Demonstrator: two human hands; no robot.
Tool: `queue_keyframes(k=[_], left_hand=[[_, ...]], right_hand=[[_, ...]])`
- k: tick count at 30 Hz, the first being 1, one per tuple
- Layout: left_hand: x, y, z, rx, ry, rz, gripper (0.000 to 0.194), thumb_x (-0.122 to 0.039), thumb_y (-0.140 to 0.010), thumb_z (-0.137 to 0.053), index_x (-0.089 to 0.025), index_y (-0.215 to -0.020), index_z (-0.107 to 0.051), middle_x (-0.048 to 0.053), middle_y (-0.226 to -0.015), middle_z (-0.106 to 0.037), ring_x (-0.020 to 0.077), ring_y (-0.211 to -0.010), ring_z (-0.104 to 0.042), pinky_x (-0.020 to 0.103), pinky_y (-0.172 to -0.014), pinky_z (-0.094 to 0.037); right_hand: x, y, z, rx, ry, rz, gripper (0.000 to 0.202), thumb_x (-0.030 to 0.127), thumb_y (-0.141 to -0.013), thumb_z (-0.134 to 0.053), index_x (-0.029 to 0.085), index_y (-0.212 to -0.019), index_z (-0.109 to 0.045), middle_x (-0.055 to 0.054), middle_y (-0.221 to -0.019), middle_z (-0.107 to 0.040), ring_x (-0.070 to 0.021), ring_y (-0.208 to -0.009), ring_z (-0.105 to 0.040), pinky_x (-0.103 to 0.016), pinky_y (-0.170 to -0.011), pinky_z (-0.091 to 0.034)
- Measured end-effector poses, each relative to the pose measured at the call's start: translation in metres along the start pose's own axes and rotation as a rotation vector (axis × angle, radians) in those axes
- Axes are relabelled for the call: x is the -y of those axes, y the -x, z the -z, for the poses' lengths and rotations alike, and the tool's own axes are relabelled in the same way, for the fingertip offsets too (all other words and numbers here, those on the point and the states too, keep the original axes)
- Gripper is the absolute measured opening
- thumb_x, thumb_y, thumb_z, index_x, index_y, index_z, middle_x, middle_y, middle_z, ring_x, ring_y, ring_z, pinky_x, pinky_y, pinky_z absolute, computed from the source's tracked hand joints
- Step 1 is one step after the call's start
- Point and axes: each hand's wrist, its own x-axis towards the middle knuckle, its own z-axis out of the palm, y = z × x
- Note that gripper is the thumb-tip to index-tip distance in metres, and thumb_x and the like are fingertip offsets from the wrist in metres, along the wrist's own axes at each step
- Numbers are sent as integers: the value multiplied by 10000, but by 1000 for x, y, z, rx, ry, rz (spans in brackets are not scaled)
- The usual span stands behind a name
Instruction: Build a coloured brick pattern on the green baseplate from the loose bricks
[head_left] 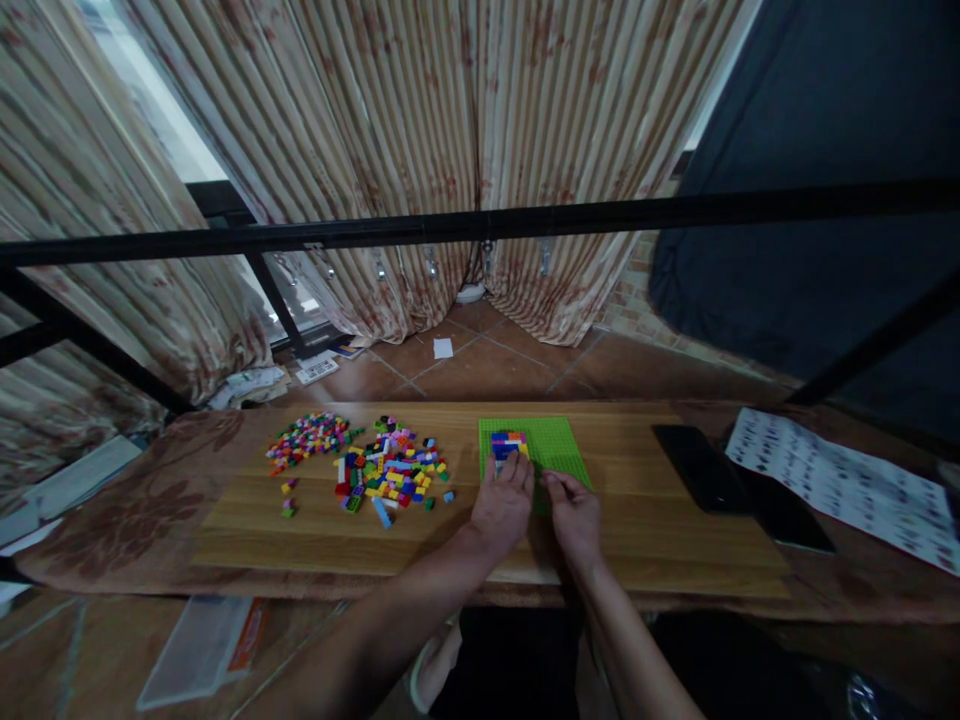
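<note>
On a green studded baseplate (559, 440) stands a low build of toy bricks (509, 441), with blue, orange, white and yellow parts showing. My left hand (508, 498) rests over the near side of this build, thumb at its left and bent fingers on its right part. Those fingers hide much of the build. Just to the right, my right hand (576, 510) is closed in a pinch above the plate's near half, fingertips pointing toward my left hand. Whatever is in the pinch is too small and dark to make out.
Loose bricks (397, 470) lie heaped left of the plate, with a pile of smaller pieces (311, 438) farther left. A black phone-like slab (701, 468) and a printed sheet (844, 485) lie at the right. A dark rail (420, 232) crosses beyond the wooden board (300, 540).
</note>
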Motion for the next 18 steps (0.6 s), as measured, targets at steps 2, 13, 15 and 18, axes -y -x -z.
queue_keyframes(k=[2, 13, 15, 18], left_hand=[[0, -2, -2, 10, -25, -25, 456, -98, -903, -330, -75, -1333, -481, 163, -1403, -486, 270, -1328, -408, 512, -1094, -328], [2, 2, -6, 3, 65, -16, 504, -77, -874, -362, -98, -1372, -433, 171, -1435, -451, 263, -1352, -389, 487, -1095, -330], [4, 1, 1, 8, 99, -24, 541, -67, -855, -372, -99, -1395, -394, 173, -1430, -456, 253, -1351, -389, 485, -1102, -318], [14, 3, 14, -11, 194, 15, 641, -33, -810, -372, -99, -1443, -295, 168, -1443, -439, 232, -1353, -383, 461, -1105, -324]], right_hand=[[0, 3, -1, 0, -3, 3, 370, 480, -750, -590, 143, -833, -717, -113, -866, -736, -225, -834, -663, -372, -817, -488], [17, 14, 7, 1, -37, 16, 359, 483, -746, -591, 151, -813, -712, -96, -804, -735, -209, -756, -666, -354, -740, -514], [21, 16, 11, -4, -45, 11, 370, 489, -746, -589, 146, -822, -706, -95, -784, -730, -202, -719, -661, -343, -693, -520], [28, 20, 19, -25, -74, -26, 382, 504, -727, -610, 143, -816, -700, -101, -789, -725, -202, -712, -657, -331, -649, -524]])
